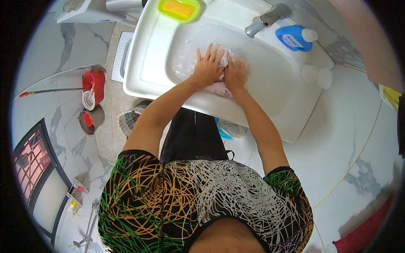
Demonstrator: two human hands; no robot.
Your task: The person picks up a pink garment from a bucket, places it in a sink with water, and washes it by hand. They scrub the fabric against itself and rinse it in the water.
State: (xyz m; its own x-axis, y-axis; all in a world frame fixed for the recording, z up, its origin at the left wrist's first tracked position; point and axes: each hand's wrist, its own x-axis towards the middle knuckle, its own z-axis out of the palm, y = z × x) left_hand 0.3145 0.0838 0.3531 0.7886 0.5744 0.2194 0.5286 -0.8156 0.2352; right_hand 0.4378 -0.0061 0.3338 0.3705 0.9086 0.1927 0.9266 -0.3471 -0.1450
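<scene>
In the white sink basin [274,95], a pale pink, wet cloth [220,88] lies against the near wall, with soapy foam over and around it. My left hand [206,67] presses down on it, fingers stretched out and spread. Close beside it, my right hand [236,74] also rests on the cloth; its fingers are smeared by motion, so I cannot make out whether they grip. White suds [227,55] fill the gap between the two hands. Much of the cloth is hidden under my hands and the foam.
A yellow soap bar [178,8] sits in a lime-green dish [185,19] at the far left rim. Beyond the basin stands a chrome faucet [270,19]. A blue bottle [291,38] and a white container [317,76] occupy the right ledge. Leftward on the floor is a red bucket [98,82].
</scene>
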